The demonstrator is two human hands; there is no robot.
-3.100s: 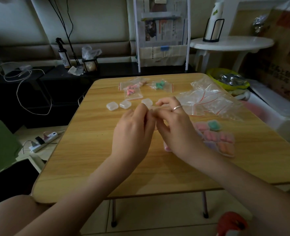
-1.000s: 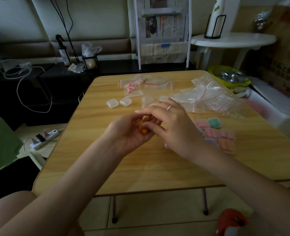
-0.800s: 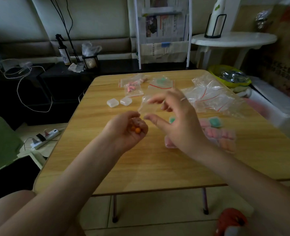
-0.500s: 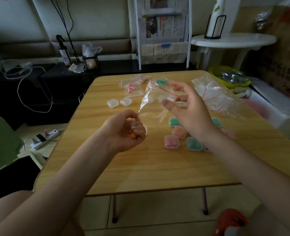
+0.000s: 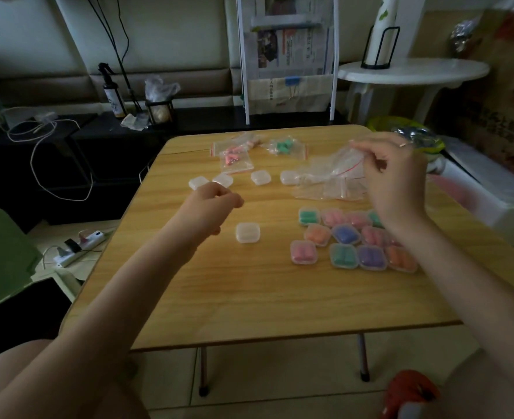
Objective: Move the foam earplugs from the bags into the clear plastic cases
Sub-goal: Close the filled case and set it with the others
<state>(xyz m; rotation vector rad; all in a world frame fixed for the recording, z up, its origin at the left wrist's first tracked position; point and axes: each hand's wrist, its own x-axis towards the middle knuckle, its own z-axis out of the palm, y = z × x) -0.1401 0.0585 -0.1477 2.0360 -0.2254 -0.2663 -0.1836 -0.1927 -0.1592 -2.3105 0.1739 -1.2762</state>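
Observation:
My left hand [image 5: 212, 207] hovers over the wooden table [image 5: 249, 297] with its fingers curled into a fist; the orange earplugs it held are hidden inside. An empty clear case [image 5: 247, 233] lies just right of it. My right hand [image 5: 396, 173] pinches an empty clear bag [image 5: 345, 160] above a pile of empty bags [image 5: 325, 186]. Several empty cases [image 5: 260, 178] form a row at mid-table. Filled cases [image 5: 343, 234] with pink, teal, purple and orange earplugs cluster under my right forearm. A bag of pink earplugs [image 5: 234, 157] and a bag of teal earplugs [image 5: 284, 146] lie at the far edge.
A white round side table [image 5: 413, 72] and a newspaper rack [image 5: 289, 55] stand behind the table. A power strip [image 5: 79, 246] and a green chair [image 5: 2, 258] are on the left. A red object [image 5: 409, 391] sits on the floor at the bottom right.
My right hand pulled the emptied bag away from my left hand and carried it right, over the pile of bags. My left hand closed round the orange earplugs and moved slightly forward.

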